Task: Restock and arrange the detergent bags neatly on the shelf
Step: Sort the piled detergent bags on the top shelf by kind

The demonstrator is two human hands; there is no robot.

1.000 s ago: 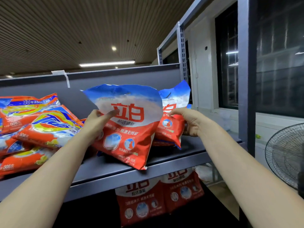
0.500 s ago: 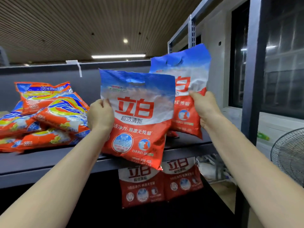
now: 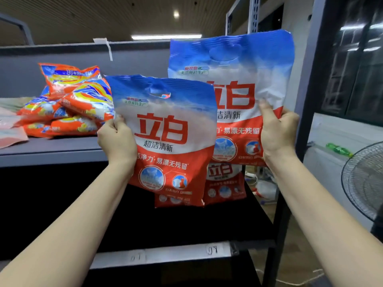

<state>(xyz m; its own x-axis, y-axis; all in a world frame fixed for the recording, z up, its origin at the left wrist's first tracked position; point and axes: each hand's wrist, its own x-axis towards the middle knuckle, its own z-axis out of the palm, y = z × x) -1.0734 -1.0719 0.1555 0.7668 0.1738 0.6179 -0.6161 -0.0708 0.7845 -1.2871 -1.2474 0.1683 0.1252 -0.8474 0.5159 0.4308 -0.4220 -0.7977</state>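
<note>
Shelf (image 3: 51, 151) behind, two hands' fingers (image 3: 119, 123) grip two detergent bags (image 3: 163, 139), one each.

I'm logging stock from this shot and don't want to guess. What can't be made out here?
- Head view: the bags on the lower shelf are mostly covered by the left-hand bag and the right-hand bag, so no count.
- Each hand's grip: the fingers of the left hand and right hand are hidden behind the bags.
- The orange bag pile: small print blurred.
- The shelf-edge labels: too faint to read.
</note>
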